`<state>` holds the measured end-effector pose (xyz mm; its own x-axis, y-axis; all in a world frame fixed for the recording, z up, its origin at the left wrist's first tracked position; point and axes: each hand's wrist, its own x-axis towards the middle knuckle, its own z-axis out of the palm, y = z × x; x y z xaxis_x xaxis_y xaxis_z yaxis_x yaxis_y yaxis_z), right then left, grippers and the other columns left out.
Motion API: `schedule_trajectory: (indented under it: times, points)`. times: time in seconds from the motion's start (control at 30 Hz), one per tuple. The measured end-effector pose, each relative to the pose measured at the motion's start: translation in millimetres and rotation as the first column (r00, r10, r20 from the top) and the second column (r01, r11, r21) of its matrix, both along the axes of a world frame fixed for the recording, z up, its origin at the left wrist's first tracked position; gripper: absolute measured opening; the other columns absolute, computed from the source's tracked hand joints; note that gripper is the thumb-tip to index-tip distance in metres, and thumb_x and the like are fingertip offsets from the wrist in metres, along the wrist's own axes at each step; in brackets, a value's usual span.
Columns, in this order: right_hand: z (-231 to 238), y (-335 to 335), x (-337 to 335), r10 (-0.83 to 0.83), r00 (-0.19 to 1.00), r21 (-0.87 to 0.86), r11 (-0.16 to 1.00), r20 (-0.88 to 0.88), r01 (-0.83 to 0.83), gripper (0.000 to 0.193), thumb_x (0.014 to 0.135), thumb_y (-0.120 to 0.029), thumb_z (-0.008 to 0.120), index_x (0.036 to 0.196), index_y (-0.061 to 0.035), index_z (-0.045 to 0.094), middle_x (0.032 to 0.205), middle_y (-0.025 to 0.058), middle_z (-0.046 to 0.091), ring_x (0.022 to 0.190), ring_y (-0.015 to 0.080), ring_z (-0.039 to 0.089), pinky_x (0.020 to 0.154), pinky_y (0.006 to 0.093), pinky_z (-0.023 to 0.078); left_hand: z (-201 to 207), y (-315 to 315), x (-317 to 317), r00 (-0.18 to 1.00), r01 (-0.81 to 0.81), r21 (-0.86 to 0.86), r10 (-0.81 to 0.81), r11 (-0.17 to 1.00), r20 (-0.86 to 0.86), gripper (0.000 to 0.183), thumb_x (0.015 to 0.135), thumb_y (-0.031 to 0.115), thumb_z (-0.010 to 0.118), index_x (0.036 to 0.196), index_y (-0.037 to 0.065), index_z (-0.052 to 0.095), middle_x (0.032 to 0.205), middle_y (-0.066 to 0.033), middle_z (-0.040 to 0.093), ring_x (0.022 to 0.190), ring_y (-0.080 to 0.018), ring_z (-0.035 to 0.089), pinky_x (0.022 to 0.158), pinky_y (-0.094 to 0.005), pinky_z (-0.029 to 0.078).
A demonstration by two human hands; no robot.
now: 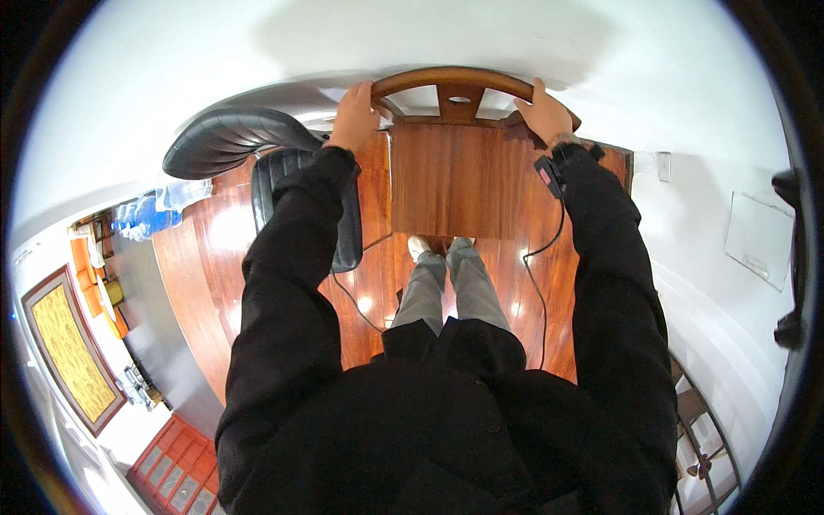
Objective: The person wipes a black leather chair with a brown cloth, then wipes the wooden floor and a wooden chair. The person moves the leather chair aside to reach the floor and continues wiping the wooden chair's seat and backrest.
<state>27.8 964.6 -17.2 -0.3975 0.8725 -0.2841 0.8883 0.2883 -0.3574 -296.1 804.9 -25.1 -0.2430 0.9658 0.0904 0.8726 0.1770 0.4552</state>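
A wooden chair (451,180) with a flat brown seat and a curved top rail stands in front of me, its back toward the white wall. My left hand (354,118) is wrapped round the left end of the rail. On the right end, my right hand (545,114) is closed over the rail. A dark brown piece, perhaps a cloth (518,130), shows just below the right fingers; whether they hold it too I cannot tell. Each hand's underside is hidden. A small black device (549,176) with a cable sits at my right wrist.
A black padded chair (245,137) stands close on the left. Cables run down to the reddish wooden floor (369,300). Farther left are wrapped bottles (146,216), a grey panel (172,326) and a red slatted piece (176,472). A white wall (712,223) bounds the right.
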Motion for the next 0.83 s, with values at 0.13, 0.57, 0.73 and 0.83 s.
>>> schedule_trajectory:
  times: [0.13, 0.57, 0.73, 0.83]
  points:
    - [7.6, -40.3, 23.7, -0.026, 0.984, -0.106, 0.994, -0.175, 0.007, 0.073, 0.091, -0.047, 0.054, 0.146, -0.0068, 0.029, 0.107, 0.0297, 0.065, 0.1, 0.0443, 0.063, 0.085, 0.0484, 0.051, -9.0, -74.5, 20.7, 0.99, 0.018, 0.154, -0.039, 0.988, 0.133, 0.045, 0.078, 0.004, 0.062, 0.121, -0.002, 0.053, 0.124, -0.0248, 0.054, 0.116, -0.0417, 0.051, 0.1, -0.0443, 0.042]
    - [18.6, -150.2, 90.9, -0.025, 0.975, -0.215, 0.976, -0.222, -0.024, 0.037, 0.091, -0.036, 0.056, 0.103, -0.0022, 0.065, 0.099, 0.0218, 0.067, 0.095, 0.0402, 0.064, 0.082, 0.0447, 0.05, -34.5, -362.1, 99.6, 0.606, -0.366, -0.469, 0.589, 0.804, 0.535, 0.037, 0.088, 0.017, 0.062, 0.119, -0.003, 0.056, 0.11, -0.0167, 0.064, 0.105, -0.0294, 0.061, 0.091, -0.0371, 0.047]
    - [59.2, -216.6, 37.2, 0.227, 0.929, -0.269, 0.913, -0.293, -0.308, 0.037, 0.091, -0.035, 0.055, 0.089, 0.001, 0.065, 0.084, 0.0213, 0.064, 0.082, 0.0384, 0.064, 0.072, 0.0406, 0.049, 14.1, -366.1, 101.5, 0.397, -0.506, -0.248, 0.478, 0.826, 0.784, 0.032, 0.09, 0.014, 0.062, 0.118, -0.001, 0.057, 0.108, -0.0084, 0.064, 0.103, -0.0151, 0.06, 0.089, -0.0291, 0.048]
    - [80.1, -256.2, -9.9, 0.376, 0.804, -0.244, 0.817, -0.461, -0.522, 0.035, 0.09, -0.034, 0.058, 0.09, 0.0001, 0.067, 0.084, 0.0205, 0.065, 0.082, 0.0332, 0.066, 0.073, 0.0393, 0.05, 60.3, -362.2, 106.9, 0.385, -0.557, -0.125, 0.388, 0.821, 0.837, 0.033, 0.091, 0.012, 0.061, 0.122, 0.001, 0.056, 0.11, -0.0101, 0.063, 0.103, -0.0158, 0.059, 0.091, -0.029, 0.047]
